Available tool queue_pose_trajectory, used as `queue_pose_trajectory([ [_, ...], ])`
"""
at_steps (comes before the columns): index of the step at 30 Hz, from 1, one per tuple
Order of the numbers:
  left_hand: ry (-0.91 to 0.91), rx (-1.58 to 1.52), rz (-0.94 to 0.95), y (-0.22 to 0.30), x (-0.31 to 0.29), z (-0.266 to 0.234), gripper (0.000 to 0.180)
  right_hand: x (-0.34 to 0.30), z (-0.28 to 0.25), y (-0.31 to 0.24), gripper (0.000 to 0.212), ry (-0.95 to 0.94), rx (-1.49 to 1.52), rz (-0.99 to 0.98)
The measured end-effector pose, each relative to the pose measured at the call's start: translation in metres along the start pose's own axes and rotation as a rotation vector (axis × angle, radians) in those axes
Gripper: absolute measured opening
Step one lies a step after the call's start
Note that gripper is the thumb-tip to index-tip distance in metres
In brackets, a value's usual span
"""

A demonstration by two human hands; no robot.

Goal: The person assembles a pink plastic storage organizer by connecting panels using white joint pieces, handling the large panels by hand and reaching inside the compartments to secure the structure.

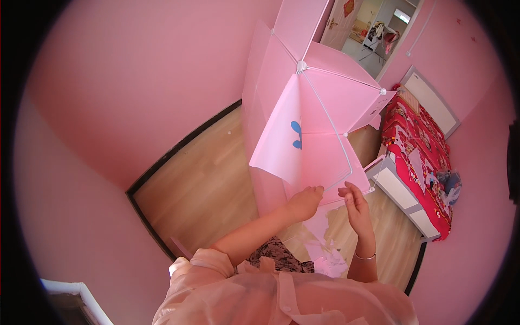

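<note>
A pink panel storage cabinet [338, 89] stands before me, its panels joined by white connectors [301, 67]. A thin pale metal rod [338, 135] runs down from one connector, bends at a corner and leads to my left hand [305, 204]. The fingers of that hand are closed on the rod's lower stretch. My right hand [357, 208], with a bracelet at the wrist, is raised just right of the rod's bent corner, fingers apart and nothing visible in them. A pale pink panel [279, 135] with a blue leaf-like print stands out at an angle on the left.
Pink sheets and scraps [327, 262] lie on the wooden floor [197, 179] below my hands. To the right is a bed [414, 135] with a red patterned cover. A pink wall [146, 81] rises on the left; an open door [336, 24] is at the back.
</note>
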State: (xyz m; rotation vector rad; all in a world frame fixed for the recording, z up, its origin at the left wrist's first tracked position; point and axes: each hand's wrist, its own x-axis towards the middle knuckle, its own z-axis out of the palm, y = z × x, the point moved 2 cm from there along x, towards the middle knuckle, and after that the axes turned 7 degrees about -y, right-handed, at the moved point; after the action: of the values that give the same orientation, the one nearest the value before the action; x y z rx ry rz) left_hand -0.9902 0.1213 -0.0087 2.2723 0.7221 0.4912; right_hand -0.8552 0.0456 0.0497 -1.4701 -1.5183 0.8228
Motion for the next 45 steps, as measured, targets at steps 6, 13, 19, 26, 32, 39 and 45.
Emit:
queue_pose_trajectory([
  [6,-0.467,0.101,0.232,-0.007,0.001,-0.058,0.022,0.052,0.015,-0.053,0.037,0.256,0.031,-0.228],
  [13,-0.249,-0.289,0.378,-0.061,0.072,-0.21,0.016,0.058,0.012,-0.07,0.022,0.332,0.003,-0.015],
  [19,0.231,-0.363,0.323,-0.101,0.189,-0.286,0.012,0.073,0.012,-0.091,0.018,0.344,-0.266,0.164],
  [26,0.535,0.285,0.968,-0.076,0.228,-0.302,0.004,0.106,0.041,-0.117,0.013,0.435,-0.789,0.261],
  [32,0.321,0.265,1.171,-0.081,0.243,-0.331,0.005,0.137,0.064,-0.129,0.012,0.589,-0.903,0.475],
  [39,0.375,-0.066,1.251,-0.107,0.277,-0.395,0.01,0.217,0.067,-0.15,0.025,0.672,-0.692,0.383],
  [45,0.693,-0.56,0.712,-0.229,0.361,-0.455,0.012,0.311,0.064,-0.154,0.041,0.729,-0.298,0.108],
])
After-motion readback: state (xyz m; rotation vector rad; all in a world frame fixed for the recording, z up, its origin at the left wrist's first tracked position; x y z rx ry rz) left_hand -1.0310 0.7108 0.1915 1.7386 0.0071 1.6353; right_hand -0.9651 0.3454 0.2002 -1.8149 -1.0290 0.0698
